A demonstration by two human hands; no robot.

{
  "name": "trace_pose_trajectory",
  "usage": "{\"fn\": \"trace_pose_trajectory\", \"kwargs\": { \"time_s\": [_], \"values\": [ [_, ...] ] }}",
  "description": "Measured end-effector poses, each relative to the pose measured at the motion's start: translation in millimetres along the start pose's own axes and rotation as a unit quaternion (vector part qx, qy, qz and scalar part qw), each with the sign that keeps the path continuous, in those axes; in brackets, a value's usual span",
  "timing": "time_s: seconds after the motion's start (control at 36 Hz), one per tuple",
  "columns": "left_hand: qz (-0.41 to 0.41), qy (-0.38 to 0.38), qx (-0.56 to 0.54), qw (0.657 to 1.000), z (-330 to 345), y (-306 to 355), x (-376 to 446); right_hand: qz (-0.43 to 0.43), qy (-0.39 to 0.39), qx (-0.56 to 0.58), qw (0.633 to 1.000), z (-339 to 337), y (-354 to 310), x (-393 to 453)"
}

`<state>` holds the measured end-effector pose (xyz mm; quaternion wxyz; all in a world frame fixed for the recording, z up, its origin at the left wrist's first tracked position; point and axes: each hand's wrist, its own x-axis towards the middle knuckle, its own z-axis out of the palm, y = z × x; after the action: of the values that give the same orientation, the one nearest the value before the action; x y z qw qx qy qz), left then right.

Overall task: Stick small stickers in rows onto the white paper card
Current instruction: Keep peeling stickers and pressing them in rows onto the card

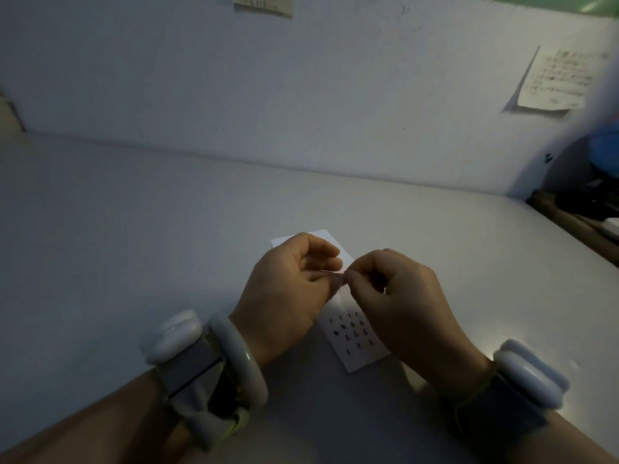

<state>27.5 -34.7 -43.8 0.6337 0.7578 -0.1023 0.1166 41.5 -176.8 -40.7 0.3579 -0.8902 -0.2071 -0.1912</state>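
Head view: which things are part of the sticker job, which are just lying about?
Job:
- white card, stickers in rows on it
- left hand and right hand, fingertips meeting over the card, pinching something too small to make out

Just there:
- handwritten note on wall
- paper slip at top
- dark clutter at right

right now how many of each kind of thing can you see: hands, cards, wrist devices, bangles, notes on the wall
hands: 2 (left hand, right hand)
white card: 1
white wrist devices: 2
bangle: 1
notes on the wall: 2
total: 8
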Motion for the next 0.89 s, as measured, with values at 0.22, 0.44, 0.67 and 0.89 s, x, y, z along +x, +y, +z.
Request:
{"fn": "trace_pose_trajectory", "kwargs": {
  "time_s": [0.22,0.44,0.67,0.89],
  "values": [
    [-0.038,-0.004,0.006,0.999,-2,2,-1,0.066,-0.037,0.087,0.993,-3,-1,1],
    [-0.044,0.004,0.019,0.999,-3,1,1,0.082,-0.052,0.087,0.991,-5,-2,3],
    [-0.056,0.027,0.033,0.998,-6,1,1,0.137,-0.066,0.125,0.98,-12,-3,5],
    [-0.054,0.062,0.036,0.996,-8,0,0,0.214,-0.117,0.13,0.961,-21,6,8]
  ]
}}
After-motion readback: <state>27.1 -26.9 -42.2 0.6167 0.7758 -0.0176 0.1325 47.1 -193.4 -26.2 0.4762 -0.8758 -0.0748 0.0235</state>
